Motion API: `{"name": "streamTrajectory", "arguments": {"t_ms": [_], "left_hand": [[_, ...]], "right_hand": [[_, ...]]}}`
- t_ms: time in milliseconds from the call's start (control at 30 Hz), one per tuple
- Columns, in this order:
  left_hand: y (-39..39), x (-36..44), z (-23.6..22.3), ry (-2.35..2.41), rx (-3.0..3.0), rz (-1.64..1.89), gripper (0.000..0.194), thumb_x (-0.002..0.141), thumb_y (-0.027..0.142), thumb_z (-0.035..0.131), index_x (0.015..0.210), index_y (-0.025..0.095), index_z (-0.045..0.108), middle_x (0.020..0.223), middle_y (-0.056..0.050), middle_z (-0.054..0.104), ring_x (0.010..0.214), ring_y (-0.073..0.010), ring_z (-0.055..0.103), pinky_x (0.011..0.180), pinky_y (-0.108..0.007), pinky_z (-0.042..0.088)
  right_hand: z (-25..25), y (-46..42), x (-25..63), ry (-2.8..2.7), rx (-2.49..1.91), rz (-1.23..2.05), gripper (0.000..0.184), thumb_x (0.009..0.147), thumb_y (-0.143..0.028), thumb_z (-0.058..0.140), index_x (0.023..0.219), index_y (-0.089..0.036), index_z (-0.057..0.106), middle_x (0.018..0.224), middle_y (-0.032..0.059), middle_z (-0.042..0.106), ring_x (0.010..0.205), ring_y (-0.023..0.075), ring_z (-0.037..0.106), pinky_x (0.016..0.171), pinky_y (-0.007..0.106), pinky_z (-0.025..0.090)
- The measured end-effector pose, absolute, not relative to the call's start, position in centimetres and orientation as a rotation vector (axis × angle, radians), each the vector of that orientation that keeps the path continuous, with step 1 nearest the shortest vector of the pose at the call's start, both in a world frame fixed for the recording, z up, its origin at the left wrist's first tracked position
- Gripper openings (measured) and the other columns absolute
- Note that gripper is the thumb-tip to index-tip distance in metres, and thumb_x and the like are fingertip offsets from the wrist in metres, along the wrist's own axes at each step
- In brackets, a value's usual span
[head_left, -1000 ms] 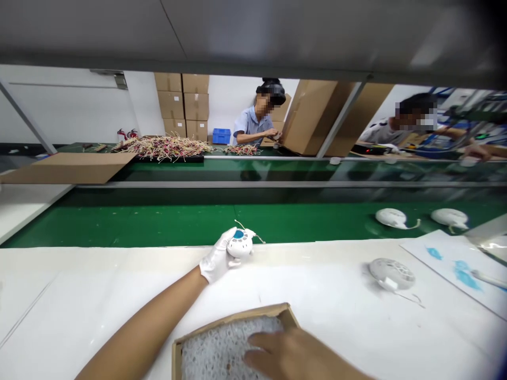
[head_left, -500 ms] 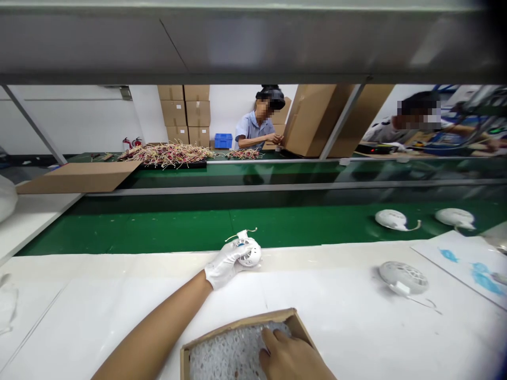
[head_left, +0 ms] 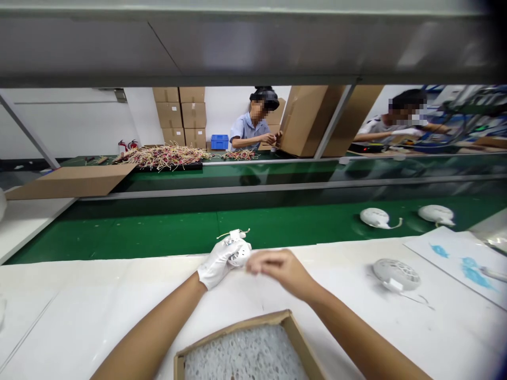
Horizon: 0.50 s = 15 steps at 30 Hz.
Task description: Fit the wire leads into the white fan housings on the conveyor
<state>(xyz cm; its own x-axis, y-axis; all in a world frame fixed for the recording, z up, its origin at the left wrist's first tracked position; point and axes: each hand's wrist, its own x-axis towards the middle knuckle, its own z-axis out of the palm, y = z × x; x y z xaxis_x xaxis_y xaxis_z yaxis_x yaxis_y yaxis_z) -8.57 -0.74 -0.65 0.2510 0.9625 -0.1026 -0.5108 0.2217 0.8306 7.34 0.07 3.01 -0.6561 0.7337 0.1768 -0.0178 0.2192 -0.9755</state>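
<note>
Gloved L hand (head_left: 217,265) gripping white fan (head_left: 239,253), bare R hand (head_left: 279,266) pinched shut beside, foam tray (head_left: 237,329) below

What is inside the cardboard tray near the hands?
White bubbled foam fills the cardboard tray; anything beneath the foam is covered and cannot be seen.

Gloved left hand (head_left: 217,265) grips; bare right hand (head_left: 279,266), seemingly pinching, hovers just beside.
</note>
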Motion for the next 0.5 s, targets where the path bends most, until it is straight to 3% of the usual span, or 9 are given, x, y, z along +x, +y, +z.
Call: {"name": "streamTrajectory", "arguments": {"t_ms": [100, 200, 400, 500], "left_hand": [[-0.6, -8.9, -0.5, 0.74, 0.799, 1.137, 0.043, 0.071, 0.047, 0.057, 0.099, 0.014, 0.053, 0.075, -0.006, 0.058, 0.061, -0.0143, 0.055, 0.052, -0.024, 0.041], [-0.6, -9.0, -0.3, 0.758, 0.81, 1.098, 0.044, 0.07, 0.046, 0.058, 0.099, 0.013, 0.053, 0.074, -0.007, 0.058, 0.058, -0.0148, 0.055, 0.049, -0.023, 0.04], [-0.6, -9.0, 0.0, 0.767, 0.792, 1.01, 0.047, 0.073, 0.04, 0.057, 0.109, 0.011, 0.047, 0.077, -0.009, 0.059, 0.057, -0.0155, 0.056, 0.047, -0.023, 0.04], [-0.7, -8.9, -0.1, 0.767, 0.78, 0.995, 0.046, 0.073, 0.036, 0.059, 0.109, 0.01, 0.047, 0.076, -0.008, 0.059, 0.057, -0.0143, 0.056, 0.048, -0.023, 0.041]], "right_hand": [[-1.4, 4.6, 7.3, -1.182, -0.859, 1.546, 0.017, 0.059, -0.031, 0.072, 0.071, -0.02, 0.069, 0.075, 0.0038, 0.069, 0.074, 0.0173, 0.062, 0.076, 0.033, 0.048], [-4.2, 6.0, 7.3, -1.012, -0.858, 1.653, 0.024, 0.052, -0.029, 0.077, 0.071, -0.018, 0.069, 0.074, 0.0046, 0.069, 0.077, 0.0174, 0.062, 0.08, 0.032, 0.047], [-3.6, 5.3, 7.5, -0.933, -0.791, 1.867, 0.018, 0.057, -0.024, 0.075, 0.072, -0.019, 0.067, 0.071, -0.0009, 0.066, 0.068, 0.0086, 0.061, 0.068, 0.017, 0.049], [-3.2, 5.3, 7.7, -0.887, -0.784, 1.901, 0.016, 0.057, -0.022, 0.074, 0.071, -0.019, 0.067, 0.07, -0.0017, 0.065, 0.065, 0.0078, 0.06, 0.064, 0.016, 0.049]]}}
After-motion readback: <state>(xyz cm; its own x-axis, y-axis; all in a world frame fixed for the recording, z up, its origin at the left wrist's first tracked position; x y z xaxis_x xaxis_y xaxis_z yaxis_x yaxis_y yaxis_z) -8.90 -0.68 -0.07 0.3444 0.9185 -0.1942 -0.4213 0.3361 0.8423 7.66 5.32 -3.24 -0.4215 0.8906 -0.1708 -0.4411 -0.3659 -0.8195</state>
